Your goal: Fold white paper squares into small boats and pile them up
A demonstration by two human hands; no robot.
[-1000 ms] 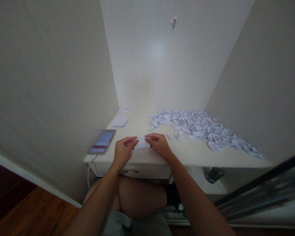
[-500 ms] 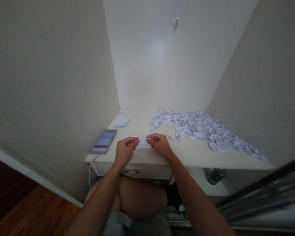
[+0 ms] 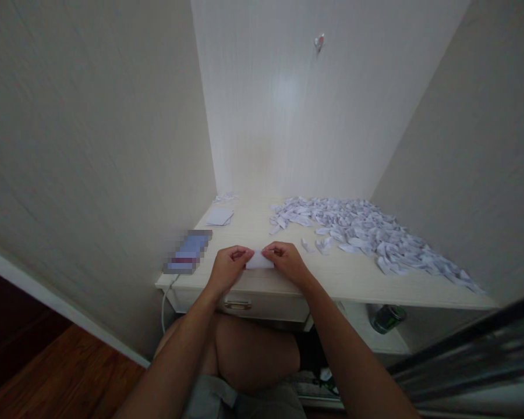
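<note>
A small white paper slip (image 3: 259,261) lies on the pale desk (image 3: 353,276) near its front edge. My left hand (image 3: 227,269) pinches the slip's left end with curled fingers. My right hand (image 3: 287,262) pinches its right end the same way. Both hands rest on the desk top, fingertips almost meeting over the slip. A large heap of small folded white paper pieces (image 3: 367,233) spreads over the right half of the desk. A few loose folded pieces (image 3: 318,245) lie just right of my right hand.
A phone (image 3: 188,251) with a cable lies at the desk's left front corner. A stack of flat white slips (image 3: 219,216) sits behind it. A drawer handle (image 3: 238,305) shows below my hands, a green can (image 3: 386,318) on the shelf beneath. Walls close in on three sides.
Both hands' fingers have curled tighter and drawn closer together over the slip, so less of it shows. The view has shifted slightly to the left.
</note>
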